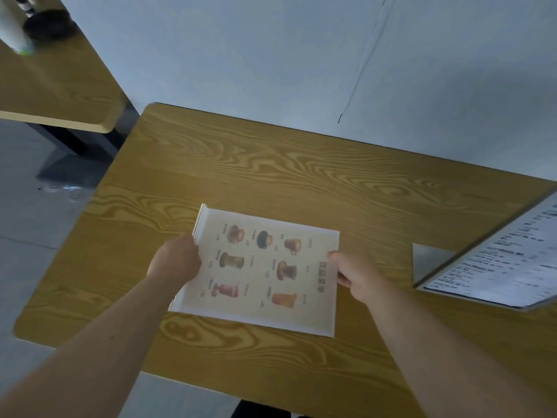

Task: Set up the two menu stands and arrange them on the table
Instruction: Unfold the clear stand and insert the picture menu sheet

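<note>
A drinks menu stand point(259, 270) with pictures of several cups lies nearly flat over the wooden table point(271, 164), its base strip at the left end. My left hand point(176, 259) grips that left end by the base. My right hand point(354, 274) pinches the right edge next to the printed title. A second menu stand point(506, 257) with black text on white stands tilted at the table's right edge, partly cut off by the frame, with its clear foot point(431, 260) towards me.
A pale wall point(301, 55) runs right behind the table's far edge. Another wooden table point(54, 86) stands at the upper left with a dark object point(48, 24) and a white item point(13, 31) on it. Grey floor point(30, 221) lies to the left.
</note>
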